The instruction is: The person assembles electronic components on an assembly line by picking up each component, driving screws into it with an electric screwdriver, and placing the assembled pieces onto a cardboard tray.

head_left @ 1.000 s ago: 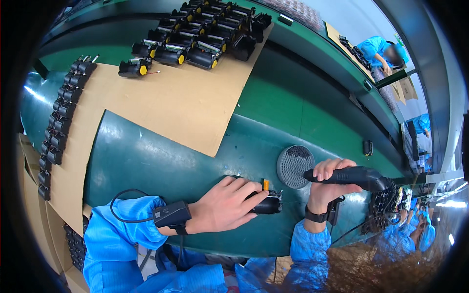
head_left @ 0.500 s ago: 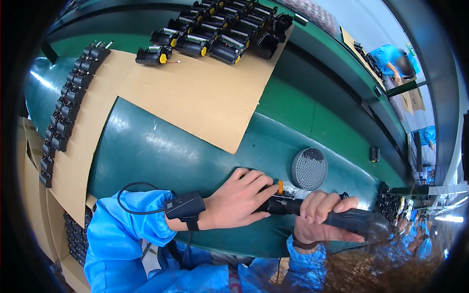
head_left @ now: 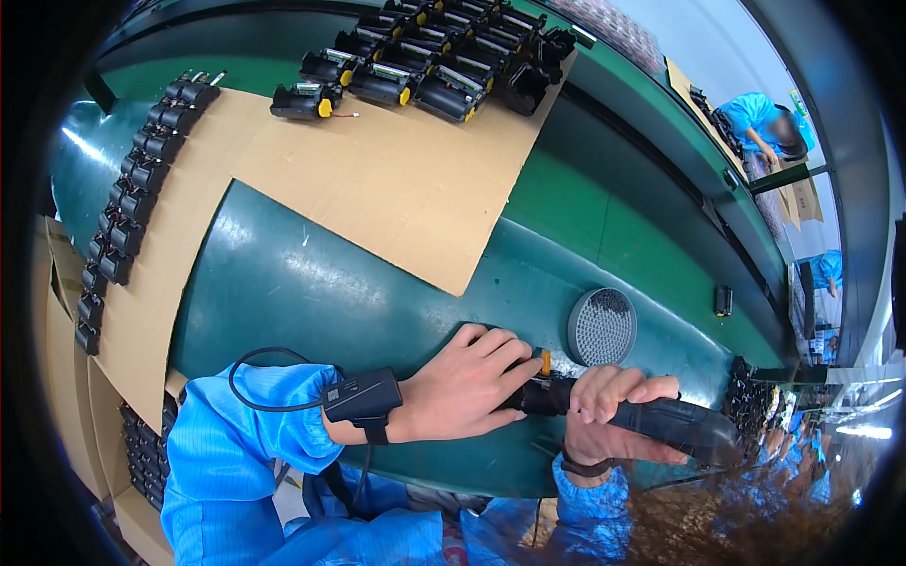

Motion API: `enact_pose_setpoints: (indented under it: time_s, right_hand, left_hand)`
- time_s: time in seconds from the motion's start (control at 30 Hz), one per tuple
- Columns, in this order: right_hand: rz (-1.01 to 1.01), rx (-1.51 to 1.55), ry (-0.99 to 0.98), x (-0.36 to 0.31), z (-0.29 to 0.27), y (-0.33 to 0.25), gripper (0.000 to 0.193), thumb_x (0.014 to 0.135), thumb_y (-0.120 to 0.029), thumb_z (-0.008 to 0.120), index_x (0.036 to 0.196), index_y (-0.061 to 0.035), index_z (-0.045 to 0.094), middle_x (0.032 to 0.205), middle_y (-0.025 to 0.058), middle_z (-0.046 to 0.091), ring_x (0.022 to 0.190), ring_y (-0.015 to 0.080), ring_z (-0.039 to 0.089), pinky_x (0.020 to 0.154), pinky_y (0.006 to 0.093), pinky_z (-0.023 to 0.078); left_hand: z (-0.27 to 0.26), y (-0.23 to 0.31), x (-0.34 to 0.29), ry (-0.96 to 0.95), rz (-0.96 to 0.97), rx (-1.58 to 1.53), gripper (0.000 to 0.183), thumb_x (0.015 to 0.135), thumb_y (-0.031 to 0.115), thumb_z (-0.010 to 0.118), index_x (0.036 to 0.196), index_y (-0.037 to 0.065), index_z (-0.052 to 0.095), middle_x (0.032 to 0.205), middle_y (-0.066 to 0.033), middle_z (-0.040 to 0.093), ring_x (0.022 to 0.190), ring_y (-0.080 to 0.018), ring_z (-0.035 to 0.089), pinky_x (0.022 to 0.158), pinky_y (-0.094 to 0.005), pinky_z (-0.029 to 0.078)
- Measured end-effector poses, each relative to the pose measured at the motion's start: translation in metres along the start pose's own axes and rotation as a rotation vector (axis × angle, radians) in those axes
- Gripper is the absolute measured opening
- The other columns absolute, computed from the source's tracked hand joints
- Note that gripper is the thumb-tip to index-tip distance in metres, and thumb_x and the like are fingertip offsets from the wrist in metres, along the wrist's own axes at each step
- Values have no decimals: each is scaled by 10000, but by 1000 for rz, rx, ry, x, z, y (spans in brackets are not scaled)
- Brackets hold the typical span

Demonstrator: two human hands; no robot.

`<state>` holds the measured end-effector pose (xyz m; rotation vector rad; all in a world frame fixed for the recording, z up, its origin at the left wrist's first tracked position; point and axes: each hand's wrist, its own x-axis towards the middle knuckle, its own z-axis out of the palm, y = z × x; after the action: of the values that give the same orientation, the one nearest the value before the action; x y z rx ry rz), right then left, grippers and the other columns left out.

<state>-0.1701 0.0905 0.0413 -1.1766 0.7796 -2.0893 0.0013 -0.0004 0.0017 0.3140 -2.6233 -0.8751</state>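
My left hand (head_left: 467, 387) lies over a black plastic part on the table, fingers curled over it and pressing it down; most of the part is hidden under them. A small orange-yellow piece (head_left: 545, 362) shows at its edge, just past my fingertips. Wrapped in my right hand (head_left: 604, 415) is a black electric screwdriver (head_left: 684, 429), lying nearly level. Its narrow nose points left and meets the part by my left hand; the very tip cannot be made out.
Beyond my hands stands a round grey dish (head_left: 572, 332) of small dark pieces. Black assemblies with yellow knobs (head_left: 382, 85) fill the far end of a cardboard sheet (head_left: 368, 203). Black parts (head_left: 142, 174) line its left side. One small black part (head_left: 723, 300) stands far right.
My right hand and the screwdriver have shifted slightly left, closer to the part. My left hand stays in place over it. The whole view has tilted a little.
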Motion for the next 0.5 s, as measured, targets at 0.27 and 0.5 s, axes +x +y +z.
enact_pose_setpoints:
  time_s: [0.27, 0.5]
  right_hand:
    - [-45, 3, -118, 0, -4, 5, 841, 852, -868, 528, 1066, -56, 472, 713, 73, 540, 537, 188, 527, 473, 340, 474]
    - [-58, -37, -160, -1, -5, 4, 842, 816, -866, 589, 1048, -64, 476, 683, 64, 537, 492, 191, 517, 446, 338, 468]
  left_hand:
    - [-1, 1, 0, 1, 1, -12, 614, 880, 388, 757, 1347, 23, 596, 1272, -114, 565, 1259, -296, 506, 1044, -449, 382]
    - [0, 0, 1, 55, 23, -21, 614, 844, 354, 790, 1311, 7, 595, 1234, -99, 555, 1217, -270, 509, 1008, -425, 387]
